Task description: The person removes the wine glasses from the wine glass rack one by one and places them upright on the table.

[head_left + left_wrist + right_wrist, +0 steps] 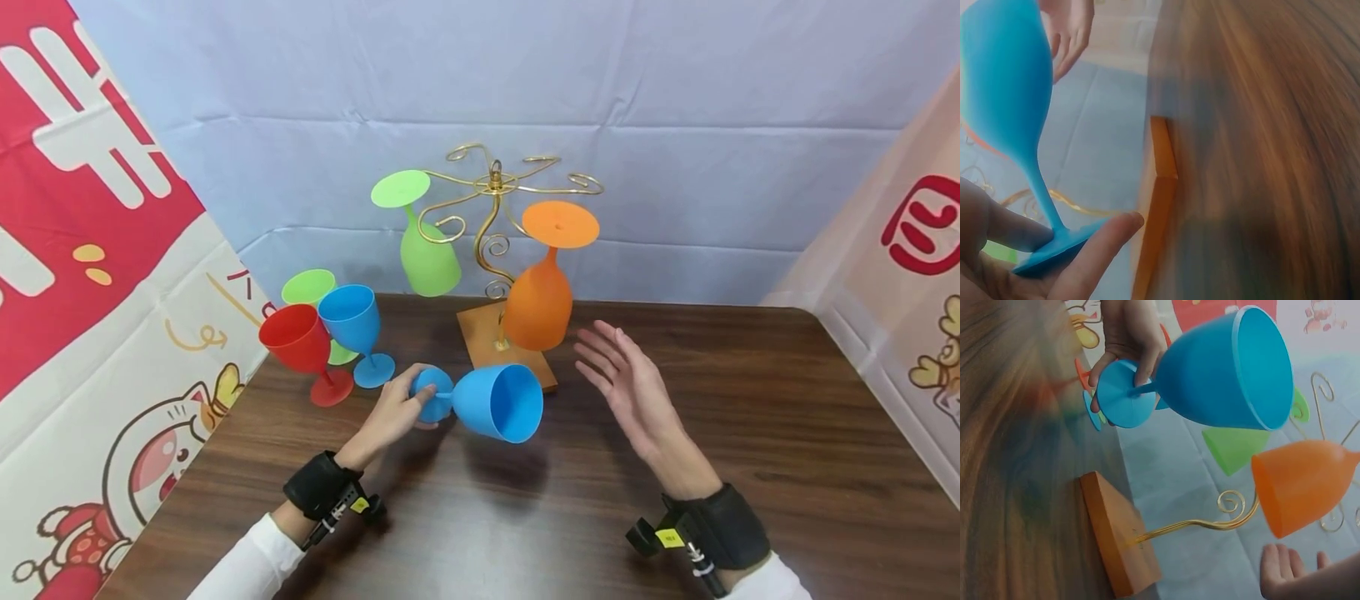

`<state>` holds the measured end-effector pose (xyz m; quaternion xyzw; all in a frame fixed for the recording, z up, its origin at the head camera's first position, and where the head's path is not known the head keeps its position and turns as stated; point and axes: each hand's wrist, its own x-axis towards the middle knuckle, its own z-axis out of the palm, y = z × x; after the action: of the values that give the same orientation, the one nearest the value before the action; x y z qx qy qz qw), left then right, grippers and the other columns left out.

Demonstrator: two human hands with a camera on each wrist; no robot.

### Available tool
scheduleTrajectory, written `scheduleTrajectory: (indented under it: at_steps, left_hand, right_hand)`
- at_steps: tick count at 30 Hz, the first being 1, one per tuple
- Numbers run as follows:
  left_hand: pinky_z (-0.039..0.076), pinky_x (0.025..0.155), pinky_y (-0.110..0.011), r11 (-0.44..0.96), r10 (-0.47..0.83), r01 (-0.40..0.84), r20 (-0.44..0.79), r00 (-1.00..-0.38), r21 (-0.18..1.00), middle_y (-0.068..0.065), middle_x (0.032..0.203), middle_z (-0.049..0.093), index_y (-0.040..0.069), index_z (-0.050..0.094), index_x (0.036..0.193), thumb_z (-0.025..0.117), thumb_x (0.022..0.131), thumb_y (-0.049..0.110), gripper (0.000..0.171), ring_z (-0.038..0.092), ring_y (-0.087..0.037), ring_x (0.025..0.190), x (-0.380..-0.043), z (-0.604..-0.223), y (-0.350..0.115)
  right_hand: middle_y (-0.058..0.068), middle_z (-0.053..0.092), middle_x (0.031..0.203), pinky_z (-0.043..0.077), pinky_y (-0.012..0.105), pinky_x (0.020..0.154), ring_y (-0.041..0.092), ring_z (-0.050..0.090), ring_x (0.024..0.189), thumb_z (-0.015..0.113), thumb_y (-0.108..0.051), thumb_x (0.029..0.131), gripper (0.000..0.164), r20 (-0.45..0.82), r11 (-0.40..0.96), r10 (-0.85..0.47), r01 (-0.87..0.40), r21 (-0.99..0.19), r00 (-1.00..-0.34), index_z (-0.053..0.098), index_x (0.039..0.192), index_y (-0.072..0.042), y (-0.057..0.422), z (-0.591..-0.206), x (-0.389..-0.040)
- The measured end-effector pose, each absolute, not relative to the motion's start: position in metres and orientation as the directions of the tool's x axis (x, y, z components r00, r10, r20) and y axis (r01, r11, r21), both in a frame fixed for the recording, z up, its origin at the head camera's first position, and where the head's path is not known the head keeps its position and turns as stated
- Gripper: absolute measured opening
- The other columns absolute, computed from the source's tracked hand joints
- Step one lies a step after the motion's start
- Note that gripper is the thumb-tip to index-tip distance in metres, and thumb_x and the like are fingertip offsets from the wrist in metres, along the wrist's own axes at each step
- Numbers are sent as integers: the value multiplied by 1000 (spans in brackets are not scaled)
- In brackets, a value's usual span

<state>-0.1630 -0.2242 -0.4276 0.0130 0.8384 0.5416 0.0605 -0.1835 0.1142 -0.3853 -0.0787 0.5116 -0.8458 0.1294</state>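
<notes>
My left hand [405,404] grips a blue goblet [487,403] by its round foot, thumb on one face and fingers behind. The goblet lies sideways in the air, its mouth turned to the right. In the left wrist view its stem and foot [1054,253] sit between thumb and fingers. My right hand [630,387] is held up with fingers extended, holding nothing, just right of an orange goblet [542,304]. That orange goblet hangs upside down from a gold wire rack [487,225]. On the rack's left side a green goblet [429,258] also hangs upside down.
The rack's square wooden base [480,329] stands on the dark wooden table [750,417]. At the left, a red goblet [298,340], another blue goblet [352,321] and another green goblet [309,286] stand upright close together. A pale cloth [675,208] hangs behind.
</notes>
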Motion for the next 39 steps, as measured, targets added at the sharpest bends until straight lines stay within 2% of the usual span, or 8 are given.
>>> scheduleTrajectory:
  at_steps: [9,17,23,25,28,32,35,39]
  left_hand:
    - [63,77,-49,306,164,-121,-177,-970,944,-28,131,57,0,47,142,48,108,13,36,75,-36,98,-161,-417,-215]
    - [62,83,-53,238,258,-197,-258,-931,951,-29,137,55,2,44,145,47,109,18,40,75,-39,101,-155,-414,-207]
    - [63,83,-47,203,300,-255,-308,-903,945,-28,140,53,1,41,147,47,109,19,43,74,-39,104,-152,-414,-202]
    - [62,85,-47,194,320,-266,-318,-893,944,-27,141,53,1,40,146,47,109,20,43,74,-39,106,-149,-415,-202]
    - [62,85,-46,185,345,-286,-334,-877,940,-27,141,53,0,39,147,47,108,21,45,74,-37,106,-145,-416,-200]
    - [62,85,-45,177,366,-310,-355,-860,934,-28,142,54,0,36,150,46,108,22,48,74,-39,106,-143,-418,-196]
    - [62,85,-44,171,381,-324,-366,-849,930,-28,142,54,1,34,151,45,109,21,48,73,-41,107,-143,-420,-194]
    - [62,85,-45,168,398,-338,-378,-836,926,-28,141,54,1,33,152,46,108,22,50,73,-41,107,-142,-422,-192]
  right_hand:
    - [3,54,146,49,24,109,15,55,132,34,-41,112,48,240,-401,-172,-155,-903,-955,43,150,-12,104,-371,-165]
    - [5,47,155,45,23,112,17,50,139,21,-38,113,56,373,-318,-340,-267,-910,-863,28,158,-5,85,-366,-145]
    - [11,24,168,20,66,123,28,28,155,16,-49,110,63,363,-275,-536,-250,-929,-762,13,163,-15,79,-368,-137]
    - [15,12,171,11,77,117,38,17,157,19,-54,108,68,359,-268,-582,-245,-932,-730,7,164,-17,79,-370,-136]
    - [17,4,171,19,77,116,48,13,155,32,-55,107,74,357,-238,-607,-266,-934,-710,6,164,-17,78,-375,-136]
    - [13,14,171,41,49,118,48,25,151,58,-38,103,79,338,-167,-577,-298,-940,-744,12,164,-17,74,-380,-135]
    - [8,20,169,46,34,114,42,30,149,71,-26,96,86,321,-130,-557,-301,-945,-766,17,163,-20,72,-382,-135]
    - [9,20,169,43,54,115,42,32,147,80,-23,89,99,341,-130,-562,-327,-936,-753,16,164,-21,70,-383,-134]
